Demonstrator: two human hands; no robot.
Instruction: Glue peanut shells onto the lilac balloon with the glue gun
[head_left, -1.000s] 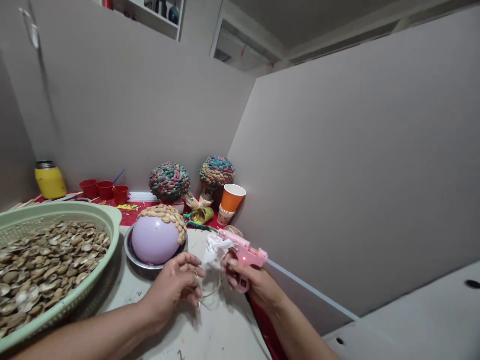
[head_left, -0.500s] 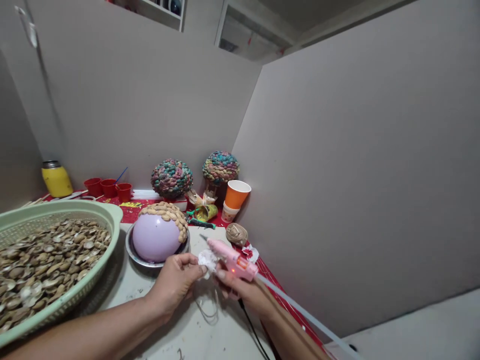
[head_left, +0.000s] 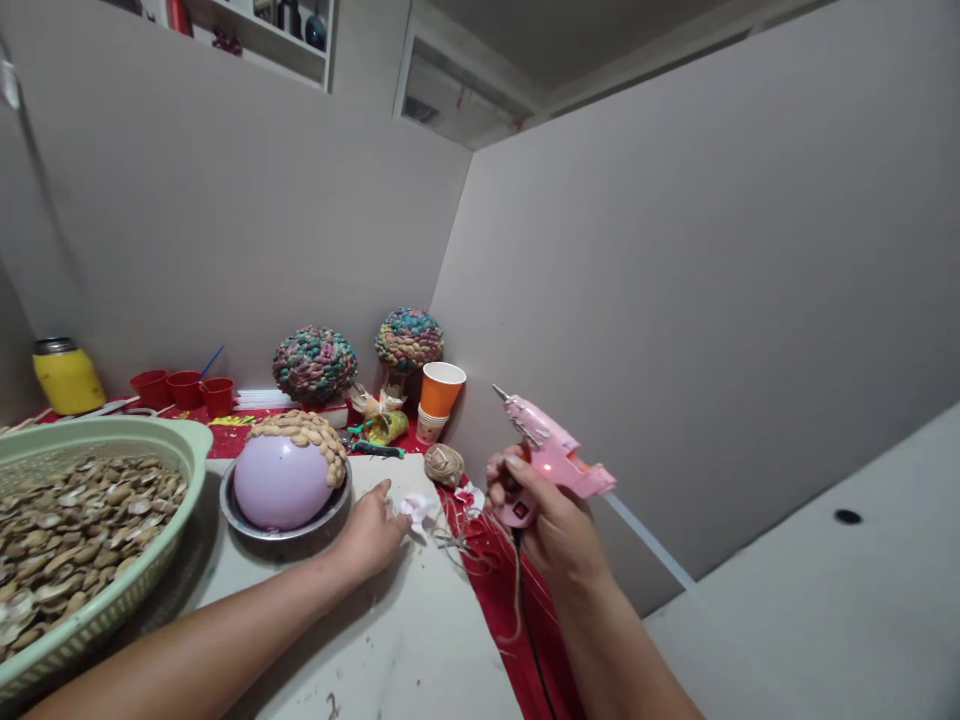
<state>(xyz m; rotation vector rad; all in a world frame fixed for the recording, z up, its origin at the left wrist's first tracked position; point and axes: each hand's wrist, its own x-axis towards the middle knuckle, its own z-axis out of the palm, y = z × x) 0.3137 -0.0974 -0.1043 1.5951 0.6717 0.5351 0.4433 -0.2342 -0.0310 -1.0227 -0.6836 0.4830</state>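
My right hand [head_left: 536, 500] grips a pink glue gun [head_left: 551, 450] by its handle, raised off the table with the nozzle pointing up and left. A clear glue stick [head_left: 652, 545] sticks out of its back, and its small light glows. Low over the white tabletop, my left hand [head_left: 371, 535] has its fingers apart, with the fingertips at a crumpled white tissue [head_left: 415, 509]. Just left of that hand, a lilac balloon [head_left: 285, 485] partly covered with peanut shells [head_left: 304, 430] rests in a metal bowl [head_left: 259, 530].
A green basket [head_left: 196, 470] of peanut shells fills the left side. Behind stand red cups [head_left: 217, 396], a yellow bottle [head_left: 69, 378], two colourful shell-covered balls [head_left: 315, 363] and an orange paper cup [head_left: 441, 390]. A twine ball [head_left: 444, 464], loose twine [head_left: 469, 545] and green-handled pliers [head_left: 379, 450] lie nearby.
The glue gun has risen and moved right, away from my left hand. The tissue, earlier between both hands, is now down by my left fingertips. Loose twine now lies farther right.
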